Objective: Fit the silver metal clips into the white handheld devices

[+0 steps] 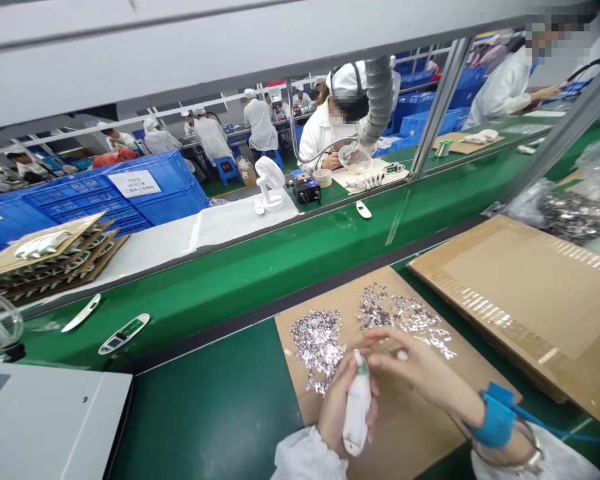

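Observation:
A white elongated device housing (357,410) is held upright in my left hand (336,407), whose fingers wrap round it; a bit of green shows near its narrow top end. My right hand (415,370) is beside that top end, fingers bent and thumb apart; whether its fingertips touch the housing or hold a small piece is too small to tell. Under both hands lies a brown cardboard sheet (400,433). Small shiny metal pieces (317,337) form a pile at its left, with further metal pieces (375,303) behind my right hand. A blue band circles my right wrist.
Beyond the green bench (205,407) runs a green conveyor (240,267) carrying white housings (125,333). A large flat carton (530,300) lies at right, a white machine (50,420) at left. Across the conveyor are a white fan (271,183), stacked trays (45,260) and a person working.

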Demonstrator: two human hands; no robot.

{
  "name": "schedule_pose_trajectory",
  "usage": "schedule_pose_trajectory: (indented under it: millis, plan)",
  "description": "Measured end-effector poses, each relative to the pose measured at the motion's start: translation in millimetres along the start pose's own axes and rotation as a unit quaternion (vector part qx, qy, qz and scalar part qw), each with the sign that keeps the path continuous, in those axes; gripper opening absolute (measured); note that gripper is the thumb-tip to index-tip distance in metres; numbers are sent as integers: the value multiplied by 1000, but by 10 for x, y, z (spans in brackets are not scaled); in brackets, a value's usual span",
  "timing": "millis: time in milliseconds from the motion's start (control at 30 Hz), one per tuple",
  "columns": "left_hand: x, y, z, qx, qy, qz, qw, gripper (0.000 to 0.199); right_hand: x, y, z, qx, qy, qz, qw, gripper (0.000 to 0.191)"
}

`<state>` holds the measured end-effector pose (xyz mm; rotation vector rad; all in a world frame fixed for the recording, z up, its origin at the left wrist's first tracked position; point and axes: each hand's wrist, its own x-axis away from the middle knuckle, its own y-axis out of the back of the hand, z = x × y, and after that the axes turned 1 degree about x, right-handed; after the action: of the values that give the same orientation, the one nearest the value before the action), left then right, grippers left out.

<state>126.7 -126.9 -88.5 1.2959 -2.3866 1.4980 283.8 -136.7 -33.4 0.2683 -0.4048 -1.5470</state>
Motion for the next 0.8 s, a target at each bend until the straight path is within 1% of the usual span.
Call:
schedule_pose_trajectory:
  millis: [33,100,133,200,333,433,500,600,700,800]
  plan:
    - [-24,-13,6,14,-16,-6,1000,45,-38,87,-78,60,-8,-28,998,25]
    - [-55,-45,5,21,-19,-15,999,43,-100,233,-260,195,-16,-66,978,21]
    - [-65,-63,5,18,-18,-22,999,42,-121,278,-349,245,-15,-72,967,21]
    - [-79,-97,13,4,-23,-44,999,40,-142,302,-493,298,-11,-64,952,19]
    - [-99,-127,58,-12,-31,-77,996,40,-159,192,-620,319,-9,-57,946,18]
    - [-111,-118,82,-5,-34,-78,996,40,-190,111,-644,336,-15,-65,940,17]
    - [-116,-107,86,2,-36,-72,997,41,-205,95,-651,343,-16,-65,937,16]
    - [-122,-90,88,16,-34,-62,997,43,-187,132,-651,339,-11,-48,940,15]
    - [-129,-69,101,27,-34,-53,998,43,-124,216,-641,332,-7,-34,943,16]
    - [-133,-57,117,31,-39,-45,998,44,-70,266,-619,337,-14,-54,940,18]
